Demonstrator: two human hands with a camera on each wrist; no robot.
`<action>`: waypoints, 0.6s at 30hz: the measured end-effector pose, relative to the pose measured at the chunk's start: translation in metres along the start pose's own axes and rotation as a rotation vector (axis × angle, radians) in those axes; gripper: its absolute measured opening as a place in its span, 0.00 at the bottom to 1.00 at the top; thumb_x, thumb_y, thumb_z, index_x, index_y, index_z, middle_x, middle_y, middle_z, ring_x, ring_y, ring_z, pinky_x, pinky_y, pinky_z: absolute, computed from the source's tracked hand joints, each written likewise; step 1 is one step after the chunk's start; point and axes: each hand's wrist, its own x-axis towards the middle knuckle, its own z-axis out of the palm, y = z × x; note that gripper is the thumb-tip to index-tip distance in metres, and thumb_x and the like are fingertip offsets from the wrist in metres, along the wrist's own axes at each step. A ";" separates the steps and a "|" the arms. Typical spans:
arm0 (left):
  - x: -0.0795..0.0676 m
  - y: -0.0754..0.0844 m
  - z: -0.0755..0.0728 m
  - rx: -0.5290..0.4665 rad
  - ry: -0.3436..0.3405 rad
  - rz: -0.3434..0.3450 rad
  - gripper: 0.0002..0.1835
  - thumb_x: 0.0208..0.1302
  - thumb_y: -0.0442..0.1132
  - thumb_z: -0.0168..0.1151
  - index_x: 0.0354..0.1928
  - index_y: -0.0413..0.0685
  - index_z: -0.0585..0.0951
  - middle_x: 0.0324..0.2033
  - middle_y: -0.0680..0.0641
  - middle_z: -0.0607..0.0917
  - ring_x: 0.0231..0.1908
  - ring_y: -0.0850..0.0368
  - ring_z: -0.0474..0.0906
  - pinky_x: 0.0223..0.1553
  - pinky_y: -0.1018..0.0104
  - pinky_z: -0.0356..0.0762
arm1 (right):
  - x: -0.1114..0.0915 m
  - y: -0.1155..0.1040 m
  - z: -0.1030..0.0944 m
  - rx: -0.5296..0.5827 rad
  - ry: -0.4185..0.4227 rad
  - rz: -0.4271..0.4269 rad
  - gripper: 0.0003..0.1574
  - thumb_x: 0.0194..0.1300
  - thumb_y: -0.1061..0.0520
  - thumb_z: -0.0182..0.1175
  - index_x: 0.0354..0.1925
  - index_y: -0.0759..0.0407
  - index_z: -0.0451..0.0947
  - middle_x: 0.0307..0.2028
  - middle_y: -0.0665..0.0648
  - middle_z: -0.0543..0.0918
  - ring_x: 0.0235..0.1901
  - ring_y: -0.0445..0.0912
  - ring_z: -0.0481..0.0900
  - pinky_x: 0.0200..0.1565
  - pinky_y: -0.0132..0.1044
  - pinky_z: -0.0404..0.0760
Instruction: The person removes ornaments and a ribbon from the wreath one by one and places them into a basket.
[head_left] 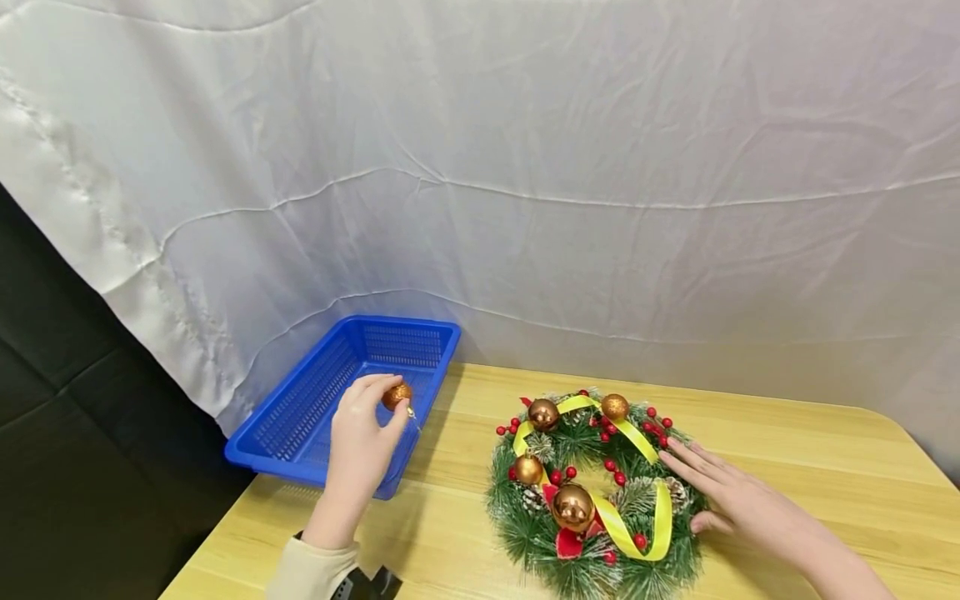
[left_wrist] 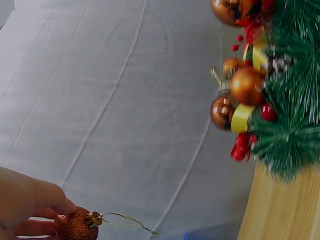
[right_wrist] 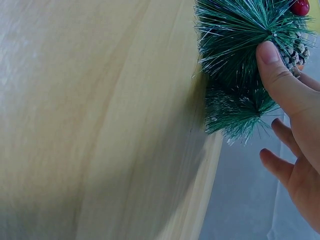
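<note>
My left hand (head_left: 362, 440) pinches a small glittery copper Christmas bauble (head_left: 397, 395) between thumb and fingers, over the near right part of a blue basket (head_left: 420, 325). From the bauble's gold cap trails a thin looped string (left_wrist: 127, 220), seen in the left wrist view. A green wreath (head_left: 517, 537) lies on the table with a yellow ribbon (head_left: 611, 525), red berries, pine cones and several copper baubles on it. At the wreath's right edge, my right hand (head_left: 742, 504) touches it with fingers extended; in the right wrist view the thumb (right_wrist: 272, 60) lies against the needles.
The wooden table (head_left: 810, 450) has its left edge beside the basket. Behind it hangs a pale grey cloth (head_left: 562, 267), with dark cloth (head_left: 75, 417) at the left. A black strap (head_left: 367, 586) shows at my left wrist.
</note>
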 end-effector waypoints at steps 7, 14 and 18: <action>0.001 -0.026 -0.009 0.012 0.019 -0.068 0.13 0.46 0.31 0.69 0.37 0.39 0.83 0.38 0.43 0.82 0.38 0.49 0.77 0.40 0.54 0.75 | 0.000 0.001 0.001 0.004 0.001 -0.003 0.55 0.44 0.32 0.58 0.66 0.53 0.58 0.66 0.61 0.58 0.60 0.57 0.62 0.44 0.46 0.78; 0.000 -0.048 -0.015 0.030 -0.011 -0.154 0.13 0.47 0.32 0.69 0.38 0.39 0.82 0.38 0.42 0.82 0.37 0.48 0.79 0.38 0.54 0.76 | 0.000 0.001 0.001 0.004 0.005 -0.009 0.55 0.44 0.32 0.58 0.66 0.54 0.58 0.66 0.61 0.58 0.60 0.57 0.62 0.45 0.46 0.77; 0.000 -0.058 -0.017 0.031 -0.052 -0.233 0.14 0.48 0.33 0.68 0.39 0.40 0.82 0.38 0.40 0.81 0.36 0.46 0.80 0.39 0.53 0.78 | 0.000 0.001 0.001 0.003 -0.001 -0.005 0.55 0.44 0.32 0.58 0.66 0.53 0.58 0.66 0.61 0.58 0.58 0.59 0.64 0.44 0.45 0.78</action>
